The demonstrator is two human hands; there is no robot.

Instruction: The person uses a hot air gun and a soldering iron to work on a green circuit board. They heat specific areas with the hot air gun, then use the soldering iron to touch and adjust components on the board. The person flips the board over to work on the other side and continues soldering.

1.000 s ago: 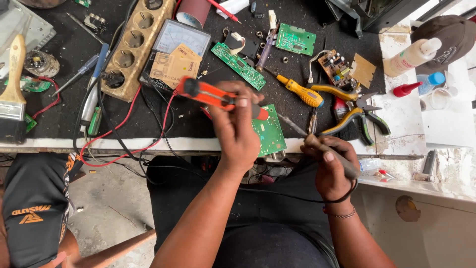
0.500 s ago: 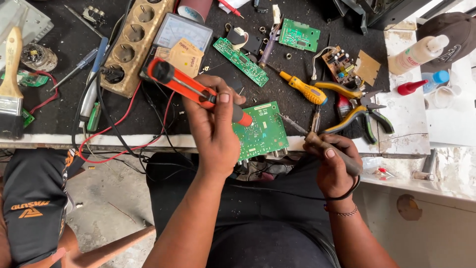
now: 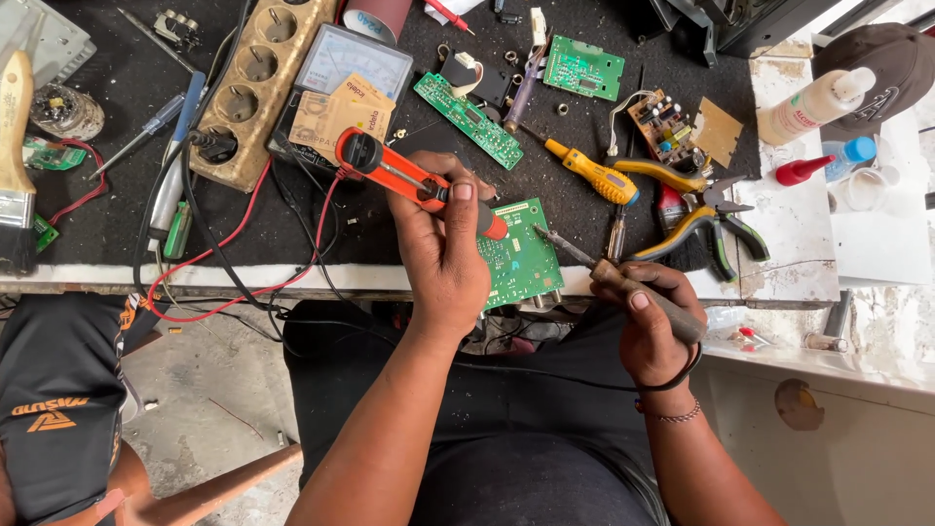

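A: Over the green circuit board [image 3: 521, 258], at the near edge of the black mat [image 3: 97, 219], your left hand [image 3: 443, 253] is wrapped around an orange solder sucker [image 3: 414, 180]. Your fingers are curled tight on its barrel, thumb pressed flat along the top, and its red tip reaches the board's left corner.

B: And your right hand [image 3: 648, 321]?

A: Just right of the board, below the mat's edge, your fingers are closed in a fist on the worn handle of a soldering iron [image 3: 623, 282]. Its metal tip slants up and left and meets the board's right edge.

B: What lies around the board?

A: Beyond it, a yellow-handled screwdriver [image 3: 584, 170] lies on the mat, and yellow-handled pliers [image 3: 696, 209] lie to the right of that. Further back sits a long narrow green circuit board [image 3: 467, 119]. Up and left of the board, an analog multimeter [image 3: 341, 83] rests beside a brown power strip [image 3: 243, 88], with red and black leads [image 3: 243, 244] trailing over the mat's edge.
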